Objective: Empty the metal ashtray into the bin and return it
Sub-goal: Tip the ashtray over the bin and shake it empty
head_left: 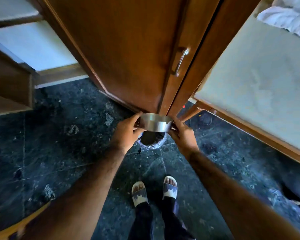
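A round metal ashtray [155, 123] hangs in the air between both my hands, roughly level, its brushed side facing me. My left hand [128, 132] grips its left edge and my right hand [181, 134] grips its right edge. Directly below it on the dark floor stands a small bin [151, 142] lined with a bluish plastic bag. The ashtray and my hands hide most of the bin. The inside of the ashtray is not visible.
A tall wooden wardrobe [128, 54] with a metal handle [181, 62] stands just behind the bin. A bed [260, 80] with a pale sheet runs along the right. Wooden furniture [10, 90] is on the left. My sandalled feet [154, 189] stand on dark stone tiles.
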Available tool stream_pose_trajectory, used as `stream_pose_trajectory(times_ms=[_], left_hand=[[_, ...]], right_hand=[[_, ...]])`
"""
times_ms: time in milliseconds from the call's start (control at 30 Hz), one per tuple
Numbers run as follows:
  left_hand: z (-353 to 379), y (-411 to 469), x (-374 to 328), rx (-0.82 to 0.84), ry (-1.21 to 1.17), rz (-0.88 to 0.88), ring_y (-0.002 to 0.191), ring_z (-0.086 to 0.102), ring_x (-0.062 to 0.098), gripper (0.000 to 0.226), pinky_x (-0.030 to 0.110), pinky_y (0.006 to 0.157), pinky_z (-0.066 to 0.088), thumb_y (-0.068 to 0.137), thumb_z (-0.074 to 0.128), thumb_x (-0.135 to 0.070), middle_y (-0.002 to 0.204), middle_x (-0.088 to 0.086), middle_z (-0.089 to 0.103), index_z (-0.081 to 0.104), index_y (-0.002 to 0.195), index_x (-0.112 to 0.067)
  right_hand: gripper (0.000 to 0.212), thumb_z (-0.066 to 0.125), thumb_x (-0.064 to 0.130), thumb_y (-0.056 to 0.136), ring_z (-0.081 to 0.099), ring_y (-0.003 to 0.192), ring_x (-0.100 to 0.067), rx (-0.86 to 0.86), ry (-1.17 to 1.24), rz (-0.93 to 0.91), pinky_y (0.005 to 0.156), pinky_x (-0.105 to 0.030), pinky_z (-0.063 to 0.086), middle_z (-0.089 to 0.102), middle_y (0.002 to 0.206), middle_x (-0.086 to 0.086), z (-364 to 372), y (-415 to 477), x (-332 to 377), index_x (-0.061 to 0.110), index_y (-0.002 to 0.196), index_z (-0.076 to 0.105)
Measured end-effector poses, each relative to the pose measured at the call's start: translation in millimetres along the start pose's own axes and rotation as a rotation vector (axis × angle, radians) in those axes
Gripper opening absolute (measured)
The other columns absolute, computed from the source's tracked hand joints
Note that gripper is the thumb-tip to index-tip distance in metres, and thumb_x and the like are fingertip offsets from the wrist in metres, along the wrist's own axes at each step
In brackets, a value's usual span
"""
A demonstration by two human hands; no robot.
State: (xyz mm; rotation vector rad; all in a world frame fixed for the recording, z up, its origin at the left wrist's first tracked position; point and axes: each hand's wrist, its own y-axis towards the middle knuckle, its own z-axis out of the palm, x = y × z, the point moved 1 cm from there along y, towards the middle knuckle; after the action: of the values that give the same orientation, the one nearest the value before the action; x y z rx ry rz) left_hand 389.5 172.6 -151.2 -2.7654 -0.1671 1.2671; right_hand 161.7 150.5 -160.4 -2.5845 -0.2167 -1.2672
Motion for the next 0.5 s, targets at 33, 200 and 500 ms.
stream_pose_trajectory(times_ms=[33, 200, 500], left_hand=[[5.8, 6.1, 8.7, 0.000, -0.031, 0.010, 0.093, 0.072, 0.011, 0.057, 0.031, 0.087, 0.060, 0.077, 0.080, -0.019, 0.113, 0.004, 0.073, 0.061, 0.131, -0.016], [45.1, 38.3, 65.1, 0.081, -0.235, -0.174, 0.107, 0.069, 0.018, 0.055, 0.036, 0.100, 0.054, 0.071, 0.086, -0.021, 0.119, 0.005, 0.071, 0.066, 0.121, -0.012], [117.2, 95.0, 114.7, 0.201, -0.562, -0.771, 0.091, 0.067, 0.033, 0.051, 0.034, 0.075, 0.060, 0.087, 0.072, -0.024, 0.101, 0.028, 0.065, 0.059, 0.115, 0.017]], right_hand=[[0.054, 0.069, 0.007, 0.090, 0.069, 0.108, -0.014, 0.007, 0.045, 0.023, 0.087, -0.008, 0.045, 0.071, 0.121, -0.005, 7.1, 3.9, -10.6, 0.012, 0.140, 0.053], [0.055, 0.078, 0.020, 0.084, 0.066, 0.097, 0.013, -0.007, 0.318, 0.231, 0.082, -0.005, 0.049, 0.071, 0.113, 0.008, 52.2, 29.9, -64.3, 0.017, 0.135, 0.059], [0.070, 0.074, 0.059, 0.077, 0.071, 0.100, -0.035, -0.016, 0.353, 0.855, 0.091, -0.047, 0.058, 0.073, 0.108, -0.020, 115.0, 105.1, -134.4, -0.002, 0.111, 0.066]])
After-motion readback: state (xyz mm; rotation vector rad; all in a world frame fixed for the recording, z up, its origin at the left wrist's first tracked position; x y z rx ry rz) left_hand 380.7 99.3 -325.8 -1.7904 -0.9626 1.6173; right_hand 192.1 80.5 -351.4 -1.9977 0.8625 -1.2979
